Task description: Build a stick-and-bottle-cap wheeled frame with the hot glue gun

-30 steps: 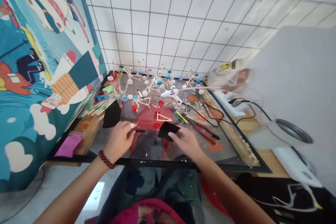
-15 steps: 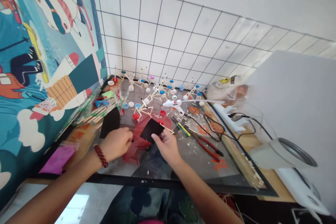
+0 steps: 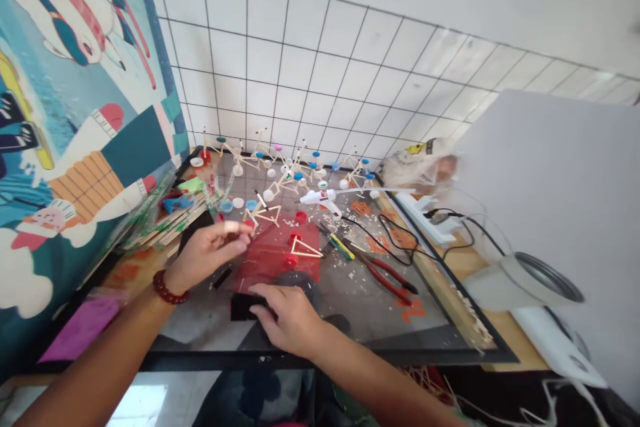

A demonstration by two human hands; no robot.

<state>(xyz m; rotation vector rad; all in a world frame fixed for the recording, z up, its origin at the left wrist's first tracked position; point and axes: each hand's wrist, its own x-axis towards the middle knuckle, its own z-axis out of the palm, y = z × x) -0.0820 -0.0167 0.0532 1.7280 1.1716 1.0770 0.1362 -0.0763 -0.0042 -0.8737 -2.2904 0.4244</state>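
Note:
My left hand (image 3: 213, 250), with a red bead bracelet on the wrist, is raised over the left part of the table. Its fingers are closed near a red cap; what they hold, if anything, is too small to tell. At the table's front, my right hand (image 3: 290, 320) grips a black piece (image 3: 242, 307) at its left side. A small black strip (image 3: 221, 278) lies between the hands. On the red sheet (image 3: 270, 257) rests a stick triangle (image 3: 306, 249) with red caps. Just behind the left hand stands a stick figure (image 3: 265, 213).
Stick models (image 3: 300, 170) with coloured caps stand at the back. A white glue gun (image 3: 320, 198), a green-yellow cutter (image 3: 341, 247) and red-handled pliers (image 3: 390, 278) lie right of centre. Wooden sticks (image 3: 170, 220) and a pink packet (image 3: 83, 327) are at the left.
My right hand has moved toward the table's front edge with the black piece, uncovering the stick triangle. My left hand has risen slightly, and the small black strip now lies on the table. The view has shifted.

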